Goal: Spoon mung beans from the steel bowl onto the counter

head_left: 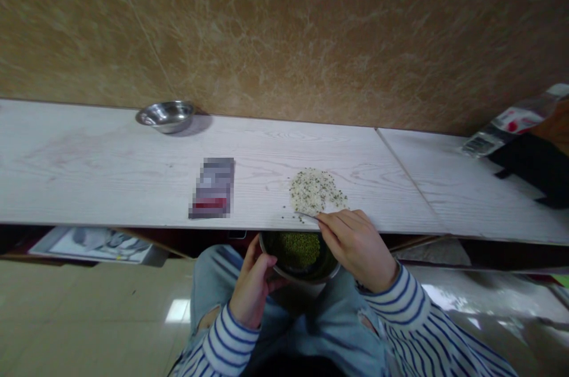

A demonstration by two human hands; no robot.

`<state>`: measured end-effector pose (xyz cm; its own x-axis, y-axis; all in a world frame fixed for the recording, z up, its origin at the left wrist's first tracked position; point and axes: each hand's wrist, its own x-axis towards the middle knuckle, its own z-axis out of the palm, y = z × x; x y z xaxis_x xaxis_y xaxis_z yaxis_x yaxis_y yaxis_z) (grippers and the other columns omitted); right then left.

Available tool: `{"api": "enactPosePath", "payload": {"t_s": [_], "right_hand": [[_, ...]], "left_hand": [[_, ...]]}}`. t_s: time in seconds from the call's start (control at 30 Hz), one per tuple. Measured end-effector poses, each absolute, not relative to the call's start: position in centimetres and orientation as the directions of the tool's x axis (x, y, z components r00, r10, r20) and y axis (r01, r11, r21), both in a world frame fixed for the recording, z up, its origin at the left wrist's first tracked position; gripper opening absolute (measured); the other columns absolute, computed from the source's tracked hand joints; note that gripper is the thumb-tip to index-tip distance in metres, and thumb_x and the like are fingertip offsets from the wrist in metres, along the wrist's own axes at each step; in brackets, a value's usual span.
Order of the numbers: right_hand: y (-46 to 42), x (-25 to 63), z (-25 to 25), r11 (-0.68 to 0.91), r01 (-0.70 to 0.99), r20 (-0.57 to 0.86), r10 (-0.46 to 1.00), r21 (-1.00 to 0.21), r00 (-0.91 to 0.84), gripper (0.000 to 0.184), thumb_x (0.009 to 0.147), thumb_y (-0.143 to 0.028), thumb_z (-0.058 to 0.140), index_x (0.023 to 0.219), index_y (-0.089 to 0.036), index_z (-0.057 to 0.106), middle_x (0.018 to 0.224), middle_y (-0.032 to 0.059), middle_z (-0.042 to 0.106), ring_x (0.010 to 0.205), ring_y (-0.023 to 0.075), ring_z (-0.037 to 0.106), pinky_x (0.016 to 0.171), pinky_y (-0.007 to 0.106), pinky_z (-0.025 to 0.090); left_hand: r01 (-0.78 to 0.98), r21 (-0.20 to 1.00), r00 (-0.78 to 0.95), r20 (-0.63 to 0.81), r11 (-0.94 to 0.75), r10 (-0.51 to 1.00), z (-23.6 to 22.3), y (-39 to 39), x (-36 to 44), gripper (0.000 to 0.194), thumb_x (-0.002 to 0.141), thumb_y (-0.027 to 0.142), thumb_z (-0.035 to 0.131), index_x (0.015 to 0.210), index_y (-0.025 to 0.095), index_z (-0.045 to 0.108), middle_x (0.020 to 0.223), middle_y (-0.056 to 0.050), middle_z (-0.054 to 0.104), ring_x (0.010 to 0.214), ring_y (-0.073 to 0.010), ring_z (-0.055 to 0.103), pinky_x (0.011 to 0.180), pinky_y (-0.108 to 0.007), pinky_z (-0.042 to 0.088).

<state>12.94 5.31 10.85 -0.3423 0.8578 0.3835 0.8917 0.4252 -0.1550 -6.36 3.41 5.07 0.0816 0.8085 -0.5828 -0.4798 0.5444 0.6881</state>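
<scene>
Below the counter's front edge, my left hand (258,282) grips the left rim of a metal bowl (291,275), thumb on the rim and fingers beneath. Many small green beans (302,249), which look like mung beans, lie inside it. My right hand (358,246) is closed on a thin metal spoon (306,214), its bowl end seen nearly edge-on. That end touches the near side of a pile of white rice grains (311,190) mixed with green beans. A few loose beans are scattered by the pile. My right hand covers the bowl's right rim.
On the white wood-grain counter (111,181), a second metal bowl (165,117) stands by the wall at left. A blurred-out phone-like flat object (212,188) lies left of the pile. At far right are a plastic bottle (502,128) and a black item (533,166). An open drawer (100,245) shows below.
</scene>
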Motion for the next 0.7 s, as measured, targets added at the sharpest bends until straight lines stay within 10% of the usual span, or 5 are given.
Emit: {"api": "enactPosePath", "payload": {"t_s": [0.7], "right_hand": [[5.6, 11.7, 10.4, 0.389, 0.907, 0.376, 0.874, -0.163, -0.307, 0.019, 0.092, -0.021, 0.045, 0.102, -0.016, 0.061, 0.086, 0.0069, 0.068, 0.08, 0.0183, 0.06, 0.077, 0.031, 0.041]], "left_hand": [[-0.474, 0.698, 0.051, -0.586, 0.537, 0.808, 5.0, 3.5, -6.8, 0.06, 0.07, 0.017, 0.056, 0.128, 0.029, 0.045, 0.102, -0.003, 0.064, 0.075, -0.0164, 0.064, 0.065, -0.03, 0.051]]}}
